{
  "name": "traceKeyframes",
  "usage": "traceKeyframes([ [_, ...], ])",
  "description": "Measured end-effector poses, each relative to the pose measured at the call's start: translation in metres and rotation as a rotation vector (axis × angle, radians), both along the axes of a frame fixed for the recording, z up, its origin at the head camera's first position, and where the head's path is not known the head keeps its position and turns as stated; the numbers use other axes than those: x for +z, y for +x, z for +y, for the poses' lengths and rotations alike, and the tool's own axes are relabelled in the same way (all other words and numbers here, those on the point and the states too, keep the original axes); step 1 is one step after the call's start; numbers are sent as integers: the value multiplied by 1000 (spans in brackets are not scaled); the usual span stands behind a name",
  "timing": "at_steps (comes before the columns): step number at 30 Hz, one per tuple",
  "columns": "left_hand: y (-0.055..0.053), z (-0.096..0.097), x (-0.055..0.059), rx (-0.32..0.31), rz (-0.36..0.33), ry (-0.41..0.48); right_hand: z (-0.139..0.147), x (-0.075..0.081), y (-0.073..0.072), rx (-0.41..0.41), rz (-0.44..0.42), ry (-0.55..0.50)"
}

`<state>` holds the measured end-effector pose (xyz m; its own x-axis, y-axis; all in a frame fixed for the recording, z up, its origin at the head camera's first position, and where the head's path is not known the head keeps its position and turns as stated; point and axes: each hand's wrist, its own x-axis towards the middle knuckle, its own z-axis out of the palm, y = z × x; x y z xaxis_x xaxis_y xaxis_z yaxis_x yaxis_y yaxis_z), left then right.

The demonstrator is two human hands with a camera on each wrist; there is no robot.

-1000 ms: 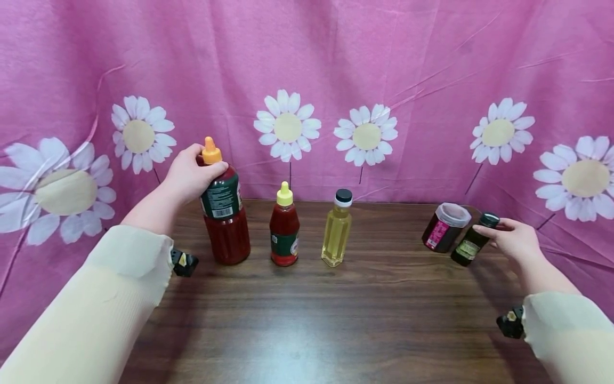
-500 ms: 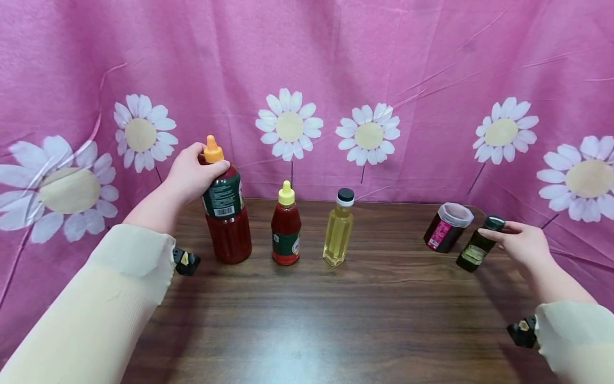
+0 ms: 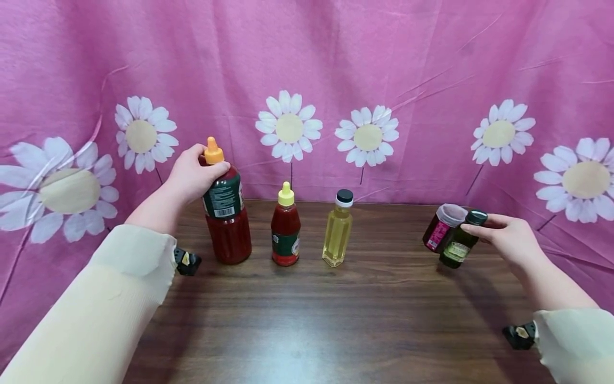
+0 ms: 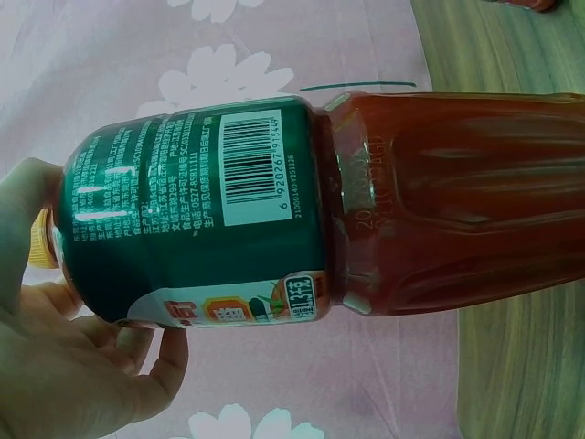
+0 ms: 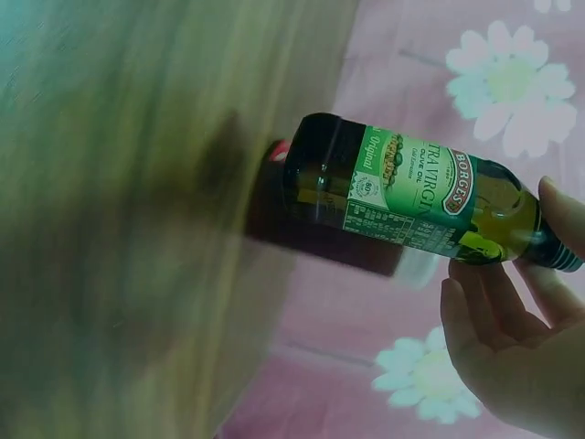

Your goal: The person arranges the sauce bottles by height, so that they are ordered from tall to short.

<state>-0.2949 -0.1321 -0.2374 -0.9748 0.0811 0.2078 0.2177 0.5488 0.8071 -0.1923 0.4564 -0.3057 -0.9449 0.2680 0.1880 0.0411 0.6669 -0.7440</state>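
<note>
My left hand [image 3: 192, 173] grips the shoulder of a large ketchup bottle [image 3: 229, 234] with an orange nozzle cap, which stands upright on the table. In the left wrist view its green label with a barcode faces the camera. At the right, my right hand [image 3: 513, 237] pinches a small dark olive oil bottle [image 3: 458, 250] by its neck, just under the cap; the bottle hangs tilted over the table. Behind it is a dark jar [image 3: 435, 234] with a pale lid and pink label, partly covered by the bottle in the head view. The right wrist view shows the olive oil label [image 5: 416, 183].
A smaller ketchup bottle [image 3: 285, 229] with a yellow nozzle and a clear bottle of yellow oil [image 3: 338, 232] stand mid-table. The brown wooden table [image 3: 374, 320] ends at a pink cloth [image 3: 417, 64] with daisies behind it.
The right hand first moves the olive oil bottle slightly right, then back left, where it now overlaps the dark jar more. The left hand and ketchup bottle stay in place.
</note>
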Motion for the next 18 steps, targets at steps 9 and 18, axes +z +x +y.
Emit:
traceKeyframes([
  [9, 0, -1, 1, 7, 8, -12, -39, 22, -3, 88, 64, 48],
  [18, 1, 0, 1, 7, 4, -4, -79, 28, -8, 198, 42, -62],
])
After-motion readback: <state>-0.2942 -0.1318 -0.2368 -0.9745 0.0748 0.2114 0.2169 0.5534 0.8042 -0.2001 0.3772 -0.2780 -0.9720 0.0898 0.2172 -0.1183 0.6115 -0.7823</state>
